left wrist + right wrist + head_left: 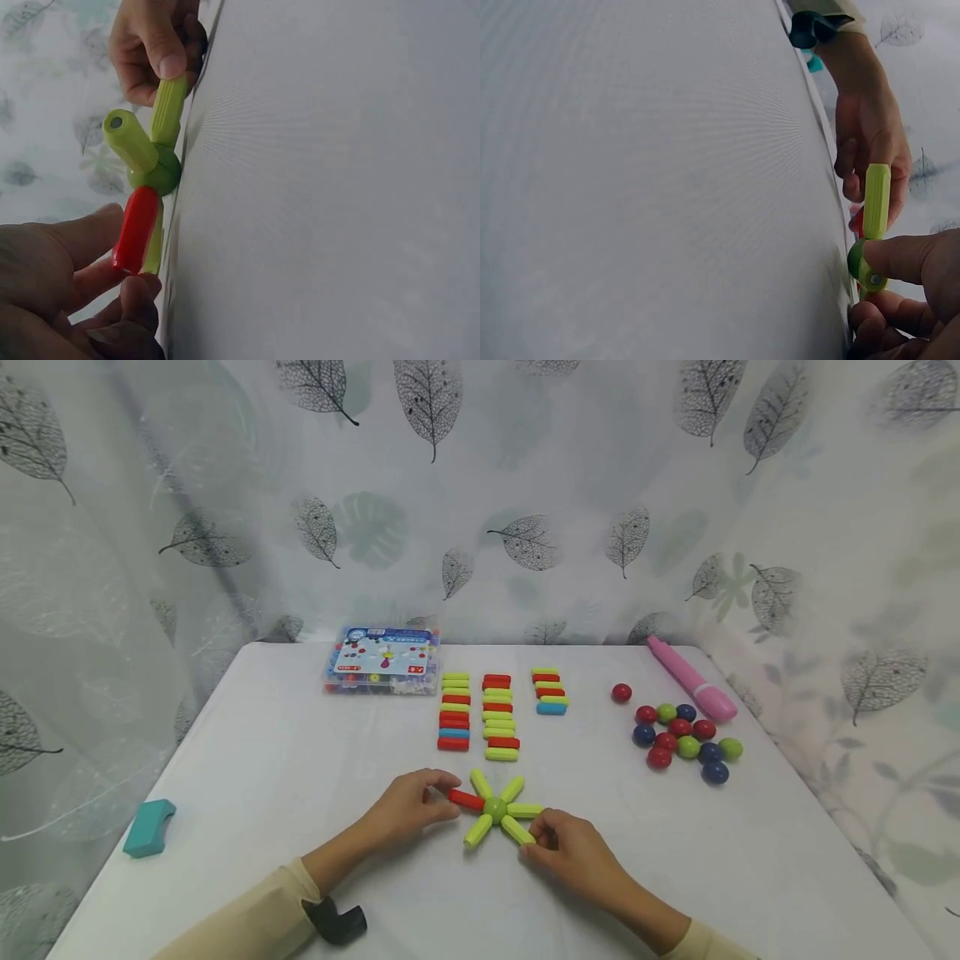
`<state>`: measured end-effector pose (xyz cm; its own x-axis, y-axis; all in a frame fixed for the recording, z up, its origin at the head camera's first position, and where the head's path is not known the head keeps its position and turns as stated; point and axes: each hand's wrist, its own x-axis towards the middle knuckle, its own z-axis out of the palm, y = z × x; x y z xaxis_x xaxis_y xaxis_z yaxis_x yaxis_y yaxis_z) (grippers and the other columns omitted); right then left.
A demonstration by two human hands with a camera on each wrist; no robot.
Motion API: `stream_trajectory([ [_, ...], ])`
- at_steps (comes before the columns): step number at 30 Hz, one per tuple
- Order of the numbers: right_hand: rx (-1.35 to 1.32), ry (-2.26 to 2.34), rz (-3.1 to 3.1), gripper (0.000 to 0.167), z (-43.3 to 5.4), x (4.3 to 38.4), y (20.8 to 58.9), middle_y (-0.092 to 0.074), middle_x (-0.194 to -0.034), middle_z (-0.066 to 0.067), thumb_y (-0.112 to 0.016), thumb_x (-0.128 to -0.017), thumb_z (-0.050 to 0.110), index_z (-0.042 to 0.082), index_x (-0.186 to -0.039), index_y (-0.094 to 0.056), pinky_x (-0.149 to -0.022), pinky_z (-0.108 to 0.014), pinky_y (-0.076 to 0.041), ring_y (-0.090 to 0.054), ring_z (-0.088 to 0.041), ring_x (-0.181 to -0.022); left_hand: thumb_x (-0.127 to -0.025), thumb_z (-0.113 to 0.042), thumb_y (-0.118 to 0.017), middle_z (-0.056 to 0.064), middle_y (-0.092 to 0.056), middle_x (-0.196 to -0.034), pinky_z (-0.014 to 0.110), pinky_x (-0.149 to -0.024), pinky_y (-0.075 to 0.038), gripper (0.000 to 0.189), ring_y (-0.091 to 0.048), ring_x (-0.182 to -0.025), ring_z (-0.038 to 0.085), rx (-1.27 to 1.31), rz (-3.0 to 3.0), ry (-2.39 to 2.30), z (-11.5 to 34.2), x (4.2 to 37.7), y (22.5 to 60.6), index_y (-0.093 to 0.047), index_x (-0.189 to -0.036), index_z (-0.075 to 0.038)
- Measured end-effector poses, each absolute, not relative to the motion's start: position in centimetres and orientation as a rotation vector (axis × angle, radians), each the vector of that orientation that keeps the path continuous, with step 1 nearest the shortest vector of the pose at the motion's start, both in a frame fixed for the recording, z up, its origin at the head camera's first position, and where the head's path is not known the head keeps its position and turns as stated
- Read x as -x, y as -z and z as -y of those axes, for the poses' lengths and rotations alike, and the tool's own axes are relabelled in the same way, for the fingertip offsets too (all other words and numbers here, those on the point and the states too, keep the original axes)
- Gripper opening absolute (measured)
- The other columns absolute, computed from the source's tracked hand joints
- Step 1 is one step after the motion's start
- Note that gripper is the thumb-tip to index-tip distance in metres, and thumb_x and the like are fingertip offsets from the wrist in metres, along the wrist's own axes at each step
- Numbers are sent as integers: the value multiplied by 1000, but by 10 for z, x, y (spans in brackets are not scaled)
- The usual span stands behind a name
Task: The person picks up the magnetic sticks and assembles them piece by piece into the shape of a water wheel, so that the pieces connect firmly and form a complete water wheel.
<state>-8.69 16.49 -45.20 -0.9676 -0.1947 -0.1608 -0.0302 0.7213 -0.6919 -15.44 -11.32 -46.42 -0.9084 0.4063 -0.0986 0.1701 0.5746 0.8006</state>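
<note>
Left hand (408, 808) pinches the red rod (466, 799), right hand (573, 850) pinches a green rod (517, 830) (seat both squarely against the green ball (495, 809))

Glossy smooth plastic rods (480, 710), shiny hard balls (686, 739), matt white cloth table cover (262, 768), glossy pink plastic pen (690, 679), leaf-print fabric backdrop (525, 485)

I saw a green ball (495, 809) ringed by lime sticks (512, 790) and one red stick (467, 800) on the white table (300, 777); a pink pen (690, 680), a teal block (149, 827), grey leaf-print curtains (525, 485).
</note>
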Motion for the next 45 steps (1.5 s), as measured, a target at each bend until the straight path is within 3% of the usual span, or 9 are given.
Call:
stream_trajectory([
  [10, 188, 1022, -2757, 21, -164, 86, 451, -57, -77, 8, -84, -83, 24, 19, -91, -65, -58, -23, -43, -52, -11, -70, -88, -20, -79, -5, -65, -90, 29, -59, -51, 19, -58, -71, 17, -511, -2465, -1277, 110, 158, 465, -72, -106, -19],
  [24, 280, 983, -2869, 22, -163, 84, 451, -59, -80, 12, -85, -82, 22, 19, -92, -66, -58, -22, -43, -49, -6, -67, -86, -19, -81, -6, -64, -86, 26, -59, -46, 19, -56, -71, 17, -513, -2471, -1306, 112, 153, 464, -71, -102, -19],
  [28, 212, 1025, -2816, 23, -170, 87, 443, -60, -83, 10, -83, -85, 31, 19, -98, -67, -59, -23, -45, -51, -9, -70, -86, -20, -82, -5, -63, -85, 26, -59, -46, 20, -56, -73, 17, -502, -2483, -1294, 112, 152, 464, -71, -102, -20],
  [33, 85, 1027, -2932, 32, -221, 117, 427, -62, -89, 1, -75, -93, 34, 11, -114, -68, -64, -28, -47, -54, -16, -78, -85, -21, -83, -6, -63, -84, 26, -61, -47, 21, -56, -76, 17, -503, -2489, -1278, 111, 152, 465, -71, -103, -21],
  [39, -115, 629, -3178, 45, -305, 156, 422, -62, -103, -21, -71, -94, 25, -2, -129, -61, -68, -45, -51, -58, -33, -86, -85, -20, -83, -6, -63, -83, 26, -61, -47, 21, -56, -75, 17, -504, -2495, -1274, 111, 152, 465, -71, -102, -21],
  [45, -169, 441, -3108, 54, -331, 162, 431, -54, -114, -29, -73, -90, 26, -3, -134, -57, -68, -55, -52, -57, -41, -92, -85, -18, -83, -5, -62, -80, 26, -60, -46, 21, -55, -73, 17, -513, -2494, -1264, 111, 151, 464, -71, -101, -21],
])
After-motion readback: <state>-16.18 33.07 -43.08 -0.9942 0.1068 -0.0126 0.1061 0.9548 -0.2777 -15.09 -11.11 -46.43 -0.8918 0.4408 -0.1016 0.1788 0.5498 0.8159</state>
